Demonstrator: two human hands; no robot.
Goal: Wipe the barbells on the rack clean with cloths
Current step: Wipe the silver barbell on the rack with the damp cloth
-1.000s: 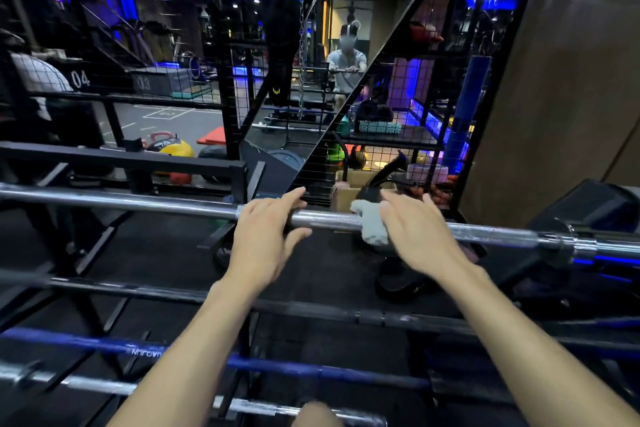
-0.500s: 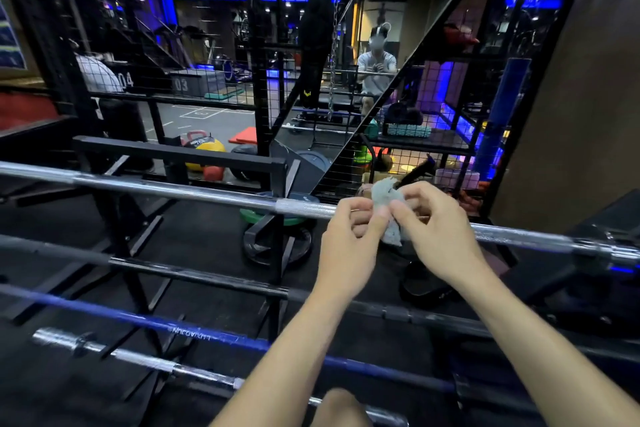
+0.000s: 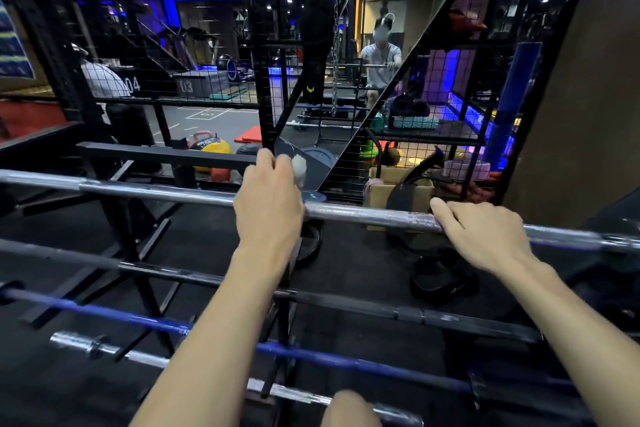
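Cloth (image 3: pixel 299 168), small and white, sits bunched in the left hand (image 3: pixel 268 204), whose fingers are curled around it just above the top silver barbell (image 3: pixel 363 215). That barbell lies across the black rack (image 3: pixel 166 154), highest of several bars. The right hand (image 3: pixel 485 236) rests on the same barbell further right, fingers draped over its knurled part. Below run a dark barbell (image 3: pixel 381 307), a blue barbell (image 3: pixel 346 362) and another silver one.
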